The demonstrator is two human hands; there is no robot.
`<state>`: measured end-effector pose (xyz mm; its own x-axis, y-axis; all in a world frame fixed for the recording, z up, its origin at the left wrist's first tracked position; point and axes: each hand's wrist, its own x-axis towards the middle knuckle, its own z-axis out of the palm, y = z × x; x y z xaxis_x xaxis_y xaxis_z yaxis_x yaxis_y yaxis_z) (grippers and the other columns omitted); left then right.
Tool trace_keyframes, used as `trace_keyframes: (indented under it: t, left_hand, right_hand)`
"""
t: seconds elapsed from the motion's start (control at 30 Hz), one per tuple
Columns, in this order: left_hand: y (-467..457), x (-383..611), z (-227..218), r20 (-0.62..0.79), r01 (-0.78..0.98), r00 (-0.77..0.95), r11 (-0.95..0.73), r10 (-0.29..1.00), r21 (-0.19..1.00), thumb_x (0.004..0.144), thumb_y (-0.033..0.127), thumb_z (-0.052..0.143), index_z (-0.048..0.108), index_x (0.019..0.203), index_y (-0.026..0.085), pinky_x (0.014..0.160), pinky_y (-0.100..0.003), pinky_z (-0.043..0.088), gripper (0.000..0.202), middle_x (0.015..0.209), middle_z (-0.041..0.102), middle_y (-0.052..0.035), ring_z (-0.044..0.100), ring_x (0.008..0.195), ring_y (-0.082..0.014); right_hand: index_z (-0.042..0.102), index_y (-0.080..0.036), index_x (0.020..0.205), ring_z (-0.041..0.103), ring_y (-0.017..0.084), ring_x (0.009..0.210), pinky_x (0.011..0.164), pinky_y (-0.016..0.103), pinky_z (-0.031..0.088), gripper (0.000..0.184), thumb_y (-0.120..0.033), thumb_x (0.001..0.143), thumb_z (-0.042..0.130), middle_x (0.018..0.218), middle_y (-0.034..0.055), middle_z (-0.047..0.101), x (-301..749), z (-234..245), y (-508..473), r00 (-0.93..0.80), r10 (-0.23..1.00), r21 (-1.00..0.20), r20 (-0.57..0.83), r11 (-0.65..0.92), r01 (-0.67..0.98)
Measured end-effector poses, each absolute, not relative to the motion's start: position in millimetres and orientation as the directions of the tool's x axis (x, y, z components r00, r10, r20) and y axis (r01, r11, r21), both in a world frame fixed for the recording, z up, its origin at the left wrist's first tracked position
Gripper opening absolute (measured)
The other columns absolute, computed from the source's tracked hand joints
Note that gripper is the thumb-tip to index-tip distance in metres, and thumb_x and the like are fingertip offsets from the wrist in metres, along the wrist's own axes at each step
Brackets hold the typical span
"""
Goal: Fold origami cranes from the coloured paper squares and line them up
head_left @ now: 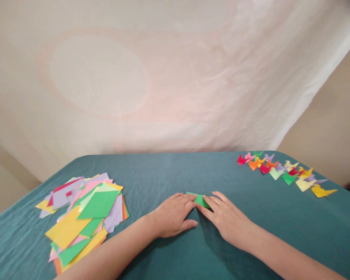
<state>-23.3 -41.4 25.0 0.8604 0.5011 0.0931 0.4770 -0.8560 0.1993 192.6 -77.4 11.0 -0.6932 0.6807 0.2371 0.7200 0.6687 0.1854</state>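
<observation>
The hands (176,214) and forearms (125,243) appear bare.

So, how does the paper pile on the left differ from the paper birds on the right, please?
The paper pile is made of flat sheets; the paper birds are folded, with pointed parts. The pile's sheets overlap untidily, while the birds stand in slanting rows. Both show many colours, green and yellow among them, and rest on the same cloth.

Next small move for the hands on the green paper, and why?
Probably press along the green paper with the right hand while the left hand steadies it: both hands' fingers rest on it, and its visible part looks flat, unlike the bird-shaped paper pieces at right. Fingers hide any crease.
</observation>
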Motion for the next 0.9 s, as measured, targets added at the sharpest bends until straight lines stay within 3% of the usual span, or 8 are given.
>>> trace_keyframes:
  t: [0.63,0.9]
  left_hand:
    - [-40.7,-22.7,29.4,0.065,0.482,0.863,-0.855,0.501,0.189,0.087,0.05,0.042,0.047,0.12,0.016,0.104,-0.039,0.028,0.048,0.135,0.042,-0.0119,0.04,0.123,-0.0237]
    - [-39.5,-24.0,26.0,0.083,0.462,0.873,-0.869,0.481,0.178,0.088,0.049,0.04,0.045,0.126,0.022,0.103,-0.04,0.028,0.046,0.136,0.04,-0.009,0.04,0.123,-0.0235]
  right_hand:
    - [0.066,-0.014,0.102,0.059,0.022,0.098,0.099,0.043,0.033,0.029,-0.007,0.08,0.05,0.106,0.014,0.065,197.0,17.3,-79.9,-0.649,0.748,0.147,0.138,0.633,0.761]
    - [0.069,-0.01,0.092,0.061,0.023,0.093,0.087,0.039,0.042,0.023,-0.006,0.079,0.051,0.097,0.0145,0.067,199.1,15.5,-78.6,-0.648,0.744,0.147,0.164,0.632,0.761]
